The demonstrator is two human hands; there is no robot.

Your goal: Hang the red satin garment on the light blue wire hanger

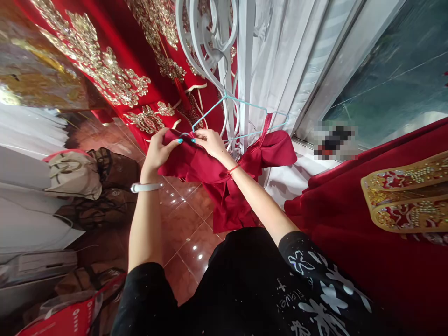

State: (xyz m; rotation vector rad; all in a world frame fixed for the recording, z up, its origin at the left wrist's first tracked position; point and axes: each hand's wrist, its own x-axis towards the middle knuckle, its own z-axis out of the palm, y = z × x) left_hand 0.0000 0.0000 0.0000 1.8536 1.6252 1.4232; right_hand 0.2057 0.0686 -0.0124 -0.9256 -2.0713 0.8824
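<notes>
"Flower" seems to be written on the black shirt (252, 280), while the white marks on the red bag (58, 317) are too small to read. The deep red garment (205, 163), smooth with wide draped flaps and a thin strap, hangs from a pale blue hanger (226, 96) before the white scrollwork rack (247, 60). Left hand (159, 151) and right hand (212, 143) each have their grip pinched on its upper edge.

Black short-sleeved shirt (238, 280), white flowers (332, 298) and "Flower" lettering (293, 298) on its right side. Beyond its left sleeve (143, 294), a white wristband (149, 187); beyond its right, a red cord (234, 171). Fingers (172, 146) with turquoise nails (180, 140).
</notes>
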